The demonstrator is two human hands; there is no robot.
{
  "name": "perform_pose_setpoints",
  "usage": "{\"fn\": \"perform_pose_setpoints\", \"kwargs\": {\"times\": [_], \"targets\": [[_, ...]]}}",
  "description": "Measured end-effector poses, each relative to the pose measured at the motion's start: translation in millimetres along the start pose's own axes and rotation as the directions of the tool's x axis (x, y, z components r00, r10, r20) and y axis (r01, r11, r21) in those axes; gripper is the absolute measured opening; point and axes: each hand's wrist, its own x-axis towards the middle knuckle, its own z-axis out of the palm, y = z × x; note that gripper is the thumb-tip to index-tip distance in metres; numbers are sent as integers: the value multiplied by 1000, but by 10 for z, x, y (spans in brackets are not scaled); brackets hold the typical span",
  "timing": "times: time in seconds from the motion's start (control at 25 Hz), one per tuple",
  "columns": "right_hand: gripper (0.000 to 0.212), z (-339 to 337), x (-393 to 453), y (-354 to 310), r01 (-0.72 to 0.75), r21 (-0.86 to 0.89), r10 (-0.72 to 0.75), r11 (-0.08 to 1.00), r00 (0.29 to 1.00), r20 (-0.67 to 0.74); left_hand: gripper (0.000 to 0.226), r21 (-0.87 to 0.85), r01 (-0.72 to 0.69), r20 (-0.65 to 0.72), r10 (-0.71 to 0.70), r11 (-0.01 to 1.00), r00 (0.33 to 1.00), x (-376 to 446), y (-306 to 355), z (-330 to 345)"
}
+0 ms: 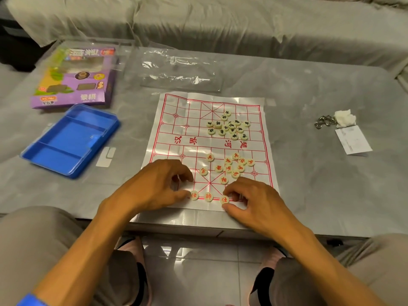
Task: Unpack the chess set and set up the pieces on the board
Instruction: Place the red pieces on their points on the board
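Observation:
A white paper board (198, 120) with a red grid lies on the table. Black-lettered pieces (229, 127) cluster on its far half, and red-lettered pieces (235, 165) lie loose on the near half. Three red pieces stand in the near row. My right hand (254, 202) pinches the right one (224, 199) between thumb and forefinger. The middle one (208, 197) stands free. My left hand (154, 184) has curled fingers, and its thumb tip touches the left one (194, 195). Whether its fingers hold another piece is hidden.
A blue plastic tray (70, 140) with a clear lid and the purple chess box (77, 78) lie at the left. A clear plastic bag (178, 71) is behind the board. At the right are a metal chain (325, 121), a tissue (344, 118) and a paper slip (353, 140).

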Motion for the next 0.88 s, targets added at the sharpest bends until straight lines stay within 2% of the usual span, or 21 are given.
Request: {"fn": "perform_pose_setpoints", "kwargs": {"times": [0.16, 0.88], "targets": [[29, 12, 6, 0, -14, 14, 14, 1000, 1000, 2, 30, 40, -43, 88, 39, 998, 995, 16, -17, 57], [36, 49, 8, -21, 20, 14, -19, 1000, 997, -74, 21, 2, -90, 97, 89, 996, 991, 54, -57, 102]]}}
